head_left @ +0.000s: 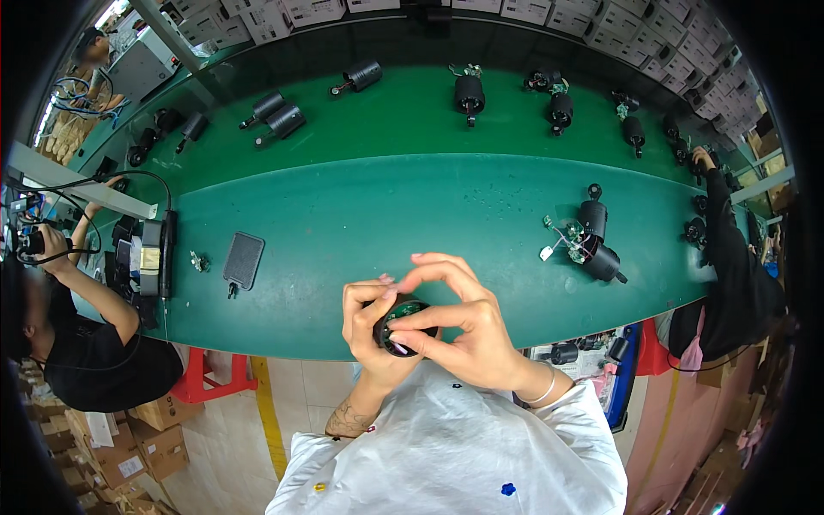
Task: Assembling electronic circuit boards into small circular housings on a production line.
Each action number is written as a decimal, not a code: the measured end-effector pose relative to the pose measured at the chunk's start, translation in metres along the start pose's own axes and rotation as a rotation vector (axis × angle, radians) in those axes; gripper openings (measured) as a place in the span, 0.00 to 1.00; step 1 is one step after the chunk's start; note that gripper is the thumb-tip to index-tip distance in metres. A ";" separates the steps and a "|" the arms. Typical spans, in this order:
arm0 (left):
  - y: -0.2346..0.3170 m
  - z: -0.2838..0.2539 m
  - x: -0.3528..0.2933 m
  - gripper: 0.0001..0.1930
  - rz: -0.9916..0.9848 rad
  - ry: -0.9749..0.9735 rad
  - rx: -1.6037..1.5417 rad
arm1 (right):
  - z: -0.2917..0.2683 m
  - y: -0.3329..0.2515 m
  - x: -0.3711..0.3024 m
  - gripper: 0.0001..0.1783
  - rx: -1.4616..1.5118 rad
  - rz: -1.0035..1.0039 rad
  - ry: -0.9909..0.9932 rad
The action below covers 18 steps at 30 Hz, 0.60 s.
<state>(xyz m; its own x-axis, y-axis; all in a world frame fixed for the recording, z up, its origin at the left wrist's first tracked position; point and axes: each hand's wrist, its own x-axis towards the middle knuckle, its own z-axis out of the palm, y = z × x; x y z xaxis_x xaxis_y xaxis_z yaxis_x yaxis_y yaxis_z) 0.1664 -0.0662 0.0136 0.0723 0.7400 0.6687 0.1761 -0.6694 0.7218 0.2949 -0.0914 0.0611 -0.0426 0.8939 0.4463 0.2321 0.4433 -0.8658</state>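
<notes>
A black cylindrical housing [378, 331] sits upright in front of my chest at the table's near edge, its open end facing up. My left hand [364, 333] is wrapped round its side. Inside the opening a green circuit board [410, 311] shows in part. My right hand [468, 322] reaches into the opening from the right, thumb and fingers pinched at the board; its index finger arches over the far rim. The fingers hide much of the inside. Further right on the table lie two black cylinders [592, 219] with wired circuit boards [571, 240] between them.
To the left lie a small circuit board [199, 261] and a dark grey flat pad [245, 260]. Several black cylinders [362, 75] stand along the raised green back strip [386, 129]. A blue-edged crate [625, 378] is beside me at right. Co-workers [103, 343] sit on both sides.
</notes>
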 end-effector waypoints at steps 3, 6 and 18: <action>-0.001 0.001 0.001 0.26 0.028 -0.004 0.031 | 0.003 0.003 -0.001 0.18 0.128 0.080 0.027; -0.002 0.001 0.001 0.27 0.105 -0.033 0.081 | 0.009 0.006 -0.002 0.31 0.645 0.387 0.138; -0.006 0.004 -0.005 0.27 0.141 -0.056 0.056 | 0.006 0.008 -0.004 0.37 0.783 0.450 -0.010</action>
<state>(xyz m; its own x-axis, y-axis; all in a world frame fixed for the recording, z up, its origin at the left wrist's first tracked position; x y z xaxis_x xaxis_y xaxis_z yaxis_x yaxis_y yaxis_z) 0.1684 -0.0657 0.0049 0.1548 0.6422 0.7507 0.2145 -0.7636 0.6090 0.2911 -0.0909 0.0515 -0.1169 0.9927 0.0290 -0.4990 -0.0335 -0.8659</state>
